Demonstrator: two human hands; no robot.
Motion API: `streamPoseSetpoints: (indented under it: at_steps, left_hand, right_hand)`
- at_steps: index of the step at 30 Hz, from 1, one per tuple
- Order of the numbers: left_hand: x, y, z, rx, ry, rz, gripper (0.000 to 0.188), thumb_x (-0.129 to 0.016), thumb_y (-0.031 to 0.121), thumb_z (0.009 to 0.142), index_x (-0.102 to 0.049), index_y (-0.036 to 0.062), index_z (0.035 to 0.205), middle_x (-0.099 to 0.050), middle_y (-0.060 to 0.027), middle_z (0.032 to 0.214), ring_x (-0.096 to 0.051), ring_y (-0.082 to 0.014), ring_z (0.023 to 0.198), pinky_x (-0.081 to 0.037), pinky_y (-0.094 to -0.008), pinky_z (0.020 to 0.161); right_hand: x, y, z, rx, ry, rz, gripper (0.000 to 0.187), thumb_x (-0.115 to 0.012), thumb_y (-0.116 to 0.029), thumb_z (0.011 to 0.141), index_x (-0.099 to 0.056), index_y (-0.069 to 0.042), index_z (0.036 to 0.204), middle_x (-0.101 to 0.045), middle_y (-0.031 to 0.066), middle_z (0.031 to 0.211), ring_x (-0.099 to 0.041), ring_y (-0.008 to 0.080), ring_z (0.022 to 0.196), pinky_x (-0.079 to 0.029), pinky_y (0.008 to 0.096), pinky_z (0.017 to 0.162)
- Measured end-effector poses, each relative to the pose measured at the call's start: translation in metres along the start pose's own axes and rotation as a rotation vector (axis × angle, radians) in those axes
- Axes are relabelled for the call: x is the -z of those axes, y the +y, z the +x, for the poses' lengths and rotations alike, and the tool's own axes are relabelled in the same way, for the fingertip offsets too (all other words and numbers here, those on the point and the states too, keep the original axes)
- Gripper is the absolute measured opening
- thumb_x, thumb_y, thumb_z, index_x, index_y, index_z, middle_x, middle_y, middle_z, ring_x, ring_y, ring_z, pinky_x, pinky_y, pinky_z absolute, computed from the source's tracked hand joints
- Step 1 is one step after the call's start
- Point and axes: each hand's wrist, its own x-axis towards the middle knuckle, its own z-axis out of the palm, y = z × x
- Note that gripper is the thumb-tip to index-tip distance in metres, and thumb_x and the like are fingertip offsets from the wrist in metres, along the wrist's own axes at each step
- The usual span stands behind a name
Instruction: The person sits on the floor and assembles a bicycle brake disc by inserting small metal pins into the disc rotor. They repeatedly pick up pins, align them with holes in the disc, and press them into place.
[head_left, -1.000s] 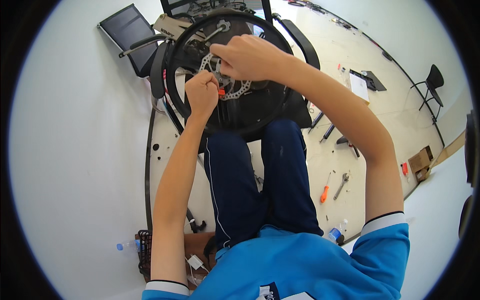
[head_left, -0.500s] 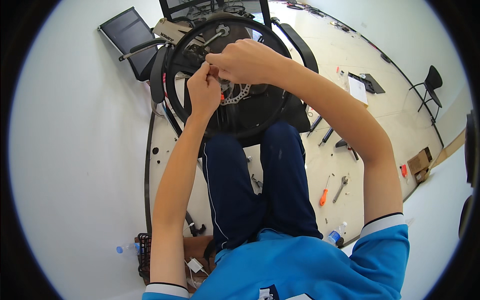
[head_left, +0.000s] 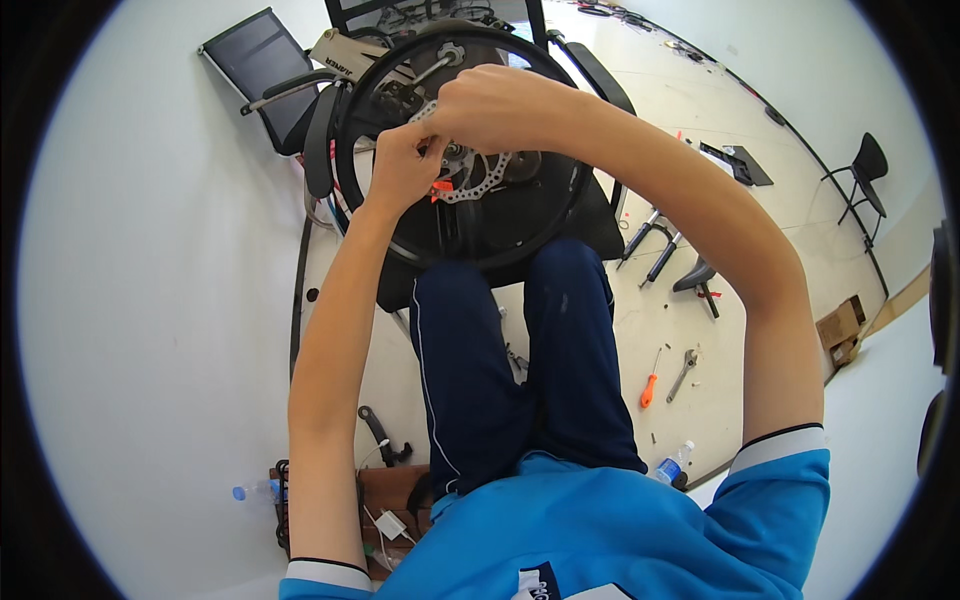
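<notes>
A black-rimmed bicycle wheel (head_left: 352,205) lies over the seat of a black office chair (head_left: 604,222) in front of my knees. Near its hub is a silver brake rotor (head_left: 488,184) with holes around it. My left hand (head_left: 402,168) is closed in a pinch at the rotor's left side, an orange piece (head_left: 442,186) just beside it. Bent over from the right, my right hand (head_left: 482,108) is closed too, its fingertips meeting the left ones above the rotor. Whatever the fingers hold is hidden. A dark mechanical part (head_left: 398,98) sits just beyond my hands.
On the floor to the right lie an orange screwdriver (head_left: 650,390), an adjustable wrench (head_left: 682,376), a fork (head_left: 645,240) and a saddle (head_left: 694,277). A water bottle (head_left: 675,462) is by my right hip. A wall (head_left: 170,300) runs along the left.
My hands have shifted slightly, the left one down and to the left, baring more of the rotor. Both elbows have spread outward. The wheel sits a little further right in view.
</notes>
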Motion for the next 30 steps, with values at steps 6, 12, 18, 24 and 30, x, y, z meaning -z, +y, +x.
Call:
streamPoseSetpoints:
  at_steps: [6,12,18,24,30]
  left_hand:
    - [0.002,-0.001,-0.002,-0.078,0.012,0.085,0.016,-0.066,0.001,0.083,-0.071,-0.0008,0.098,-0.066,-0.0195,0.073,-0.062,-0.0273,0.058,-0.047,-0.0299,0.058]
    - [-0.005,0.005,-0.005,-0.125,0.123,0.147,0.018,-0.065,-0.001,0.083,-0.072,0.0009,0.100,-0.067,-0.0191,0.078,-0.067,-0.0302,0.066,-0.051,-0.0298,0.061]
    - [-0.008,0.012,-0.006,-0.095,0.113,0.064,0.016,-0.067,0.001,0.085,-0.073,0.0003,0.100,-0.070,-0.0187,0.083,-0.072,-0.0267,0.070,-0.053,-0.0312,0.061]
    - [-0.005,0.013,-0.002,-0.083,0.128,0.165,0.014,-0.073,0.007,0.085,-0.074,0.0002,0.097,-0.072,-0.0165,0.080,-0.071,-0.0249,0.067,-0.053,-0.0284,0.062]
    - [-0.009,0.016,0.000,-0.092,0.106,0.064,0.015,-0.074,0.008,0.085,-0.074,-0.0009,0.096,-0.072,-0.0158,0.080,-0.073,-0.0233,0.071,-0.054,-0.0284,0.063]
  right_hand:
    - [-0.003,0.004,0.000,0.142,0.029,-0.061,0.028,-0.068,-0.002,0.076,-0.068,-0.008,0.104,-0.066,0.0127,0.071,-0.068,0.0312,0.065,-0.055,0.0378,0.058]
    - [-0.014,0.005,-0.006,0.152,-0.020,-0.168,0.009,-0.069,-0.009,0.076,-0.068,-0.005,0.083,-0.065,0.0119,0.067,-0.068,0.0318,0.065,-0.055,0.0385,0.057]
    - [-0.018,0.005,-0.022,-0.132,0.240,0.415,0.024,-0.068,-0.015,0.080,-0.068,-0.002,0.100,-0.064,0.0159,0.066,-0.062,0.0318,0.058,-0.048,0.0382,0.055]
    - [-0.020,0.008,-0.017,-0.215,0.214,0.500,0.025,-0.063,-0.007,0.081,-0.072,0.006,0.101,-0.066,0.0200,0.069,-0.063,0.0310,0.059,-0.052,0.0344,0.063]
    - [-0.017,0.030,-0.013,-0.072,0.218,0.441,0.024,-0.061,0.001,0.082,-0.076,0.000,0.101,-0.070,0.0184,0.077,-0.065,0.0328,0.065,-0.053,0.0351,0.067]
